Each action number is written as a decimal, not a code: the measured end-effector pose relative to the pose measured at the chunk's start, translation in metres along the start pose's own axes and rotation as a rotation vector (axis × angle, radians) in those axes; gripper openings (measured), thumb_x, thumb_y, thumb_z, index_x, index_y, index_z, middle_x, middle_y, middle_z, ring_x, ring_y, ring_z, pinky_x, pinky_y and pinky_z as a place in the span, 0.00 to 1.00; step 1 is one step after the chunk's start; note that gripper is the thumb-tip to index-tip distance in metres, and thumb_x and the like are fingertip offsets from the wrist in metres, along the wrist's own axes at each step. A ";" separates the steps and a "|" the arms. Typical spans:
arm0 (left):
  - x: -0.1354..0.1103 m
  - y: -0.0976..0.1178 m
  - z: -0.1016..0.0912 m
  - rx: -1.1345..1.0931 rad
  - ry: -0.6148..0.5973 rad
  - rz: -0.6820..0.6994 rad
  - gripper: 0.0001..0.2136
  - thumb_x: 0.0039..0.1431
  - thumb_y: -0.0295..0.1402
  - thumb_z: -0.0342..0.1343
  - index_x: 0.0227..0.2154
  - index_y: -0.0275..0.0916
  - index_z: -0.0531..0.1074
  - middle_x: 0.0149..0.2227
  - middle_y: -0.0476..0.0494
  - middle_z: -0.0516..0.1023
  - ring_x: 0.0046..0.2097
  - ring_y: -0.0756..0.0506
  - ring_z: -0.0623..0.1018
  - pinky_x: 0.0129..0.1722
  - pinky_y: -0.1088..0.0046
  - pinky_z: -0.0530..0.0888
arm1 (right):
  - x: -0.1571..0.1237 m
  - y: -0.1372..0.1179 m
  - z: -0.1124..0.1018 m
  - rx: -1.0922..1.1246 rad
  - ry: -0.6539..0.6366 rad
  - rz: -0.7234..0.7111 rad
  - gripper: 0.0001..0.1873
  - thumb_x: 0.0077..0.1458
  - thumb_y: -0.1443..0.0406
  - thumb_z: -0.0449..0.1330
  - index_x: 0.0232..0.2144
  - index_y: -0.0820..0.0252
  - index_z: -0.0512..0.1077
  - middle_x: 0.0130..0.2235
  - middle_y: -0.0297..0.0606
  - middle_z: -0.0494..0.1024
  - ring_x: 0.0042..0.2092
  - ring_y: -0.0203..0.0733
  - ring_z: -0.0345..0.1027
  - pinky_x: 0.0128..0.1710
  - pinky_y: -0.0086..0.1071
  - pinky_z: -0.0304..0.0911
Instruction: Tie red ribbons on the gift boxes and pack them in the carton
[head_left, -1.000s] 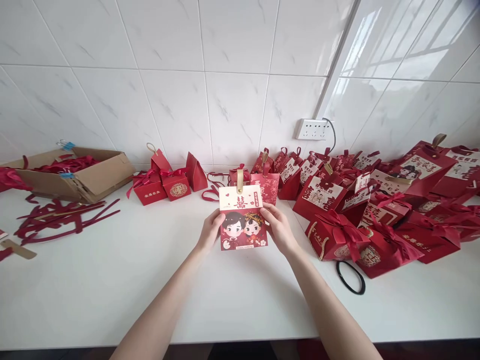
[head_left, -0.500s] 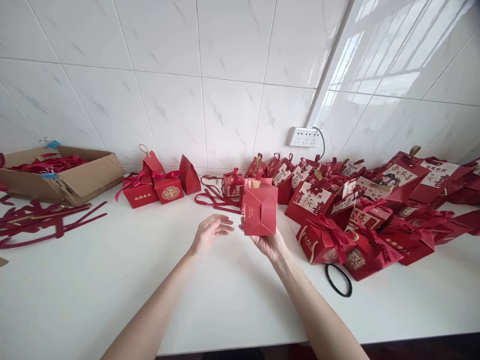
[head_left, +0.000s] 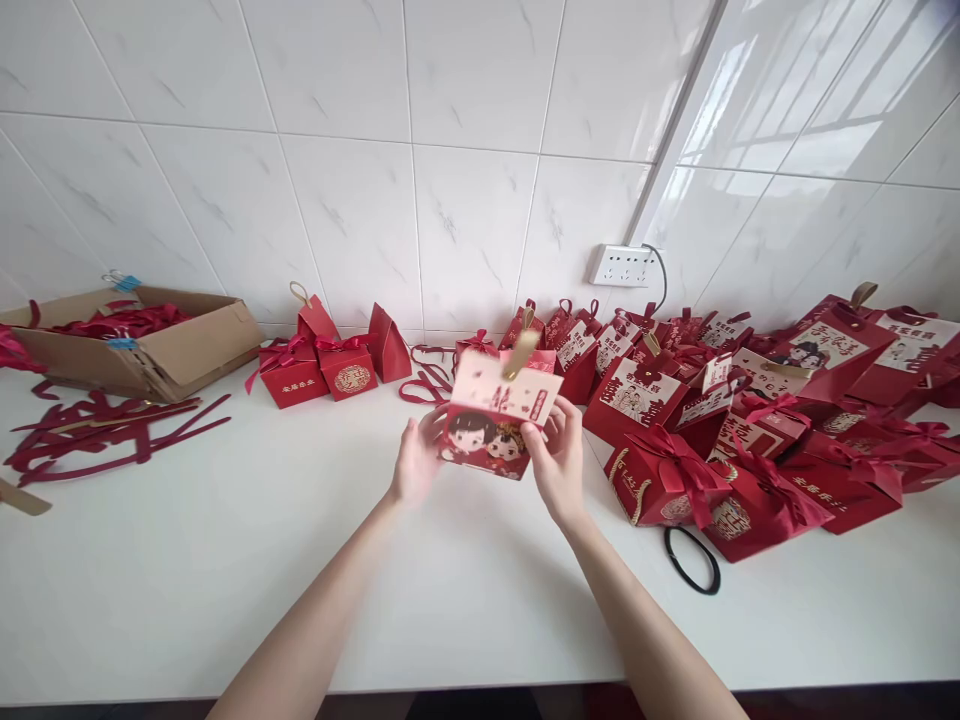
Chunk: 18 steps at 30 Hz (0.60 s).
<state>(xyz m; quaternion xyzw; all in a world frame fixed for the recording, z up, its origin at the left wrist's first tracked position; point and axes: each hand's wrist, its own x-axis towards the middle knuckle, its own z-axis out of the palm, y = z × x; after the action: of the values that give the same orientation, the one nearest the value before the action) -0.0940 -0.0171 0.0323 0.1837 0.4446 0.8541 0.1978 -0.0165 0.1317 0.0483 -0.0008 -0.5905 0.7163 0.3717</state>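
Both my hands hold a red gift box [head_left: 491, 420] above the white table [head_left: 225, 560], just in front of me. Its front shows a cartoon couple, and a pale flap with a tan tab tilts back at the top. My left hand [head_left: 411, 466] grips the box's left side. My right hand [head_left: 556, 462] grips its right side, with the thumb on the front face.
A large heap of red gift boxes [head_left: 750, 430] with ribbons fills the right side. A black hair tie [head_left: 691, 559] lies before it. Small red boxes [head_left: 322, 365] line the wall. A cardboard box [head_left: 150, 345] and loose ribbons [head_left: 112, 430] are at the left. A socket strip [head_left: 624, 265] hangs on the tiles.
The box went from both hands to the right hand alone, turned showing its plain red side. Now both hands hold it again, picture side towards me and tilted.
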 end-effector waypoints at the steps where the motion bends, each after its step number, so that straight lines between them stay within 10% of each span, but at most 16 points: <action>1: 0.000 0.000 0.000 -0.012 -0.005 -0.029 0.26 0.50 0.54 0.50 0.44 0.40 0.70 0.47 0.41 0.75 0.49 0.37 0.72 0.43 0.62 0.70 | -0.002 0.001 -0.001 -0.106 -0.042 -0.120 0.21 0.50 0.62 0.61 0.46 0.50 0.61 0.48 0.37 0.69 0.51 0.41 0.64 0.50 0.39 0.62; 5: -0.002 -0.002 0.000 -0.016 -0.030 -0.070 0.28 0.50 0.53 0.51 0.46 0.37 0.69 0.46 0.39 0.76 0.51 0.36 0.71 0.47 0.60 0.69 | -0.007 0.006 -0.004 -0.270 -0.159 -0.258 0.22 0.50 0.64 0.61 0.47 0.51 0.61 0.49 0.38 0.67 0.50 0.42 0.63 0.52 0.43 0.61; 18: -0.008 0.005 0.001 0.149 -0.161 -0.067 0.25 0.42 0.43 0.64 0.44 0.41 0.67 0.48 0.40 0.73 0.47 0.36 0.75 0.38 0.65 0.74 | 0.000 -0.016 0.000 -0.109 -0.003 -0.037 0.17 0.51 0.62 0.60 0.43 0.52 0.64 0.45 0.38 0.72 0.47 0.42 0.66 0.47 0.39 0.64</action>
<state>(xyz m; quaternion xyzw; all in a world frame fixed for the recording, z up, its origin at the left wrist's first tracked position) -0.0877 -0.0233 0.0360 0.2511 0.4952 0.7941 0.2471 -0.0083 0.1325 0.0618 -0.0087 -0.6291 0.6761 0.3835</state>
